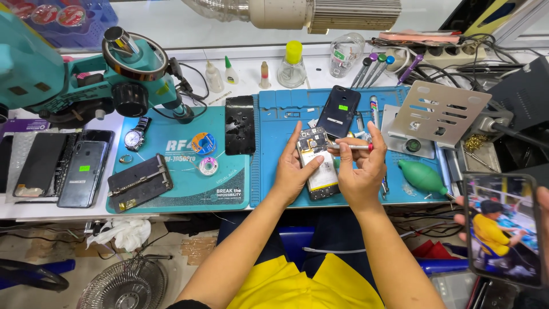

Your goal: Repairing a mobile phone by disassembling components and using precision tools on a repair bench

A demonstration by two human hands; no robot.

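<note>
Yellow cloth at the bottom edge is the person's shirt, with both forearms reaching up from it over the desk (189, 220). At lower right another person's hand (542, 229), mostly cut off, holds a phone (502, 229) showing video. The left hand (293, 166) cradles an opened handset (317, 163) from the side, fingers wrapped round its edge, so its bare insides face up and stay steady above the blue mat (274, 149). The right hand (360, 169) pinches a screwdriver (350, 147) between thumb and fingers, lying nearly level with its tip at the handset's upper part; the tip itself is too small to make out. Just beyond lies a dark back cover (338, 111). A green blower (423, 177) rests to the right. Farther left the microscope (80, 74) is cut off by the frame
</note>
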